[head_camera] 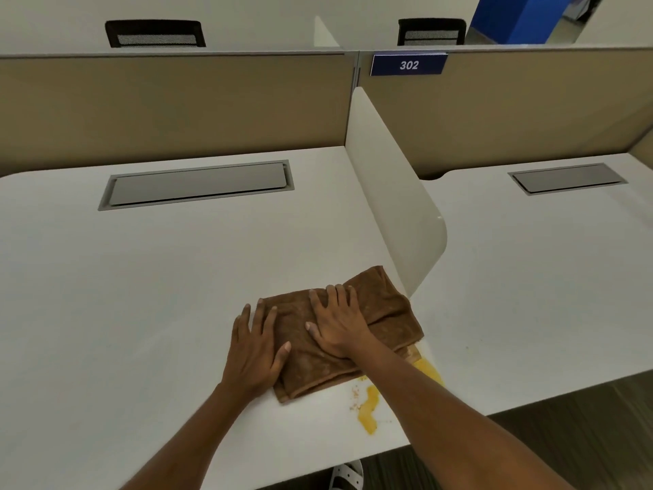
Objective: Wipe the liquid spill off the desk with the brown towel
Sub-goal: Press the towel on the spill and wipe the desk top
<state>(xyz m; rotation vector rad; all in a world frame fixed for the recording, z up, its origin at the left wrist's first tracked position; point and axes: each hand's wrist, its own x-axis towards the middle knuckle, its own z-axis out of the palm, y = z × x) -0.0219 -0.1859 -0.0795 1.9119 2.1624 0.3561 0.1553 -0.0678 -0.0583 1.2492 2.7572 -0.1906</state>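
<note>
A folded brown towel (pixel 385 309) lies flat on the white desk (pixel 141 295) near its front right corner. My right hand (pixel 337 325) presses flat on the middle of the towel, fingers spread. My left hand (pixel 256 351) lies flat at the towel's left edge, its thumb and fingertips resting on the cloth and its palm on the desk. A yellow liquid spill (pixel 369 408) with small crumbs shows on the desk just in front of and to the right of the towel; part of it runs under my right forearm.
A white divider panel (pixel 392 192) rises right behind the towel, between this desk and the neighbouring desk (pixel 530 277). A grey cable hatch (pixel 198 185) sits at the back. The desk's front edge is close to the spill. A beige partition (pixel 176 107) closes the rear.
</note>
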